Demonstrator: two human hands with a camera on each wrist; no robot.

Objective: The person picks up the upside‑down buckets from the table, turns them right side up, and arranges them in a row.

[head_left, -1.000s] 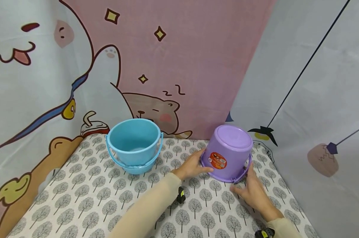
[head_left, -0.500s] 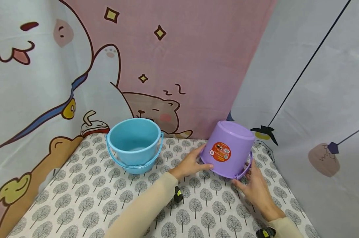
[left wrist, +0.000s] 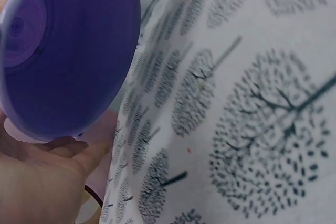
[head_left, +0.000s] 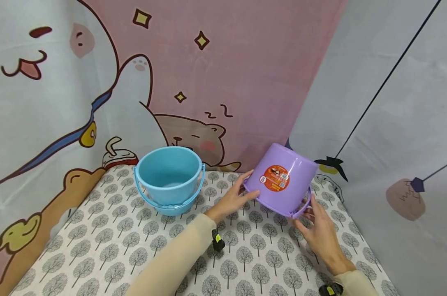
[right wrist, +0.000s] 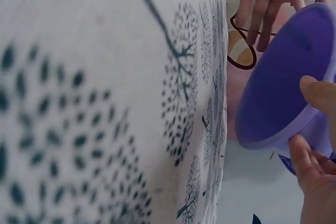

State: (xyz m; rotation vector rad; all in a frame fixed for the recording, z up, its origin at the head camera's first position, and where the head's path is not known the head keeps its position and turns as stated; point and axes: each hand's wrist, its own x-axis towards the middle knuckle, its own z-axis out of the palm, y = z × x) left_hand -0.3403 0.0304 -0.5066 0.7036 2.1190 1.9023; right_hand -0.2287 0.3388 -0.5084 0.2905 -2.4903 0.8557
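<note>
So the purple bucket is mouth-down and tilted, with the left grip holding it on its left side and the right grip pinching it at its lower right, while the blue bucket sits upright well left of the left grip, inside in plain sight. Under both there's a tree-print worktop, and past them a cartoon backdrop. Count's two buckets, two grips, one red sticker between them.
</note>
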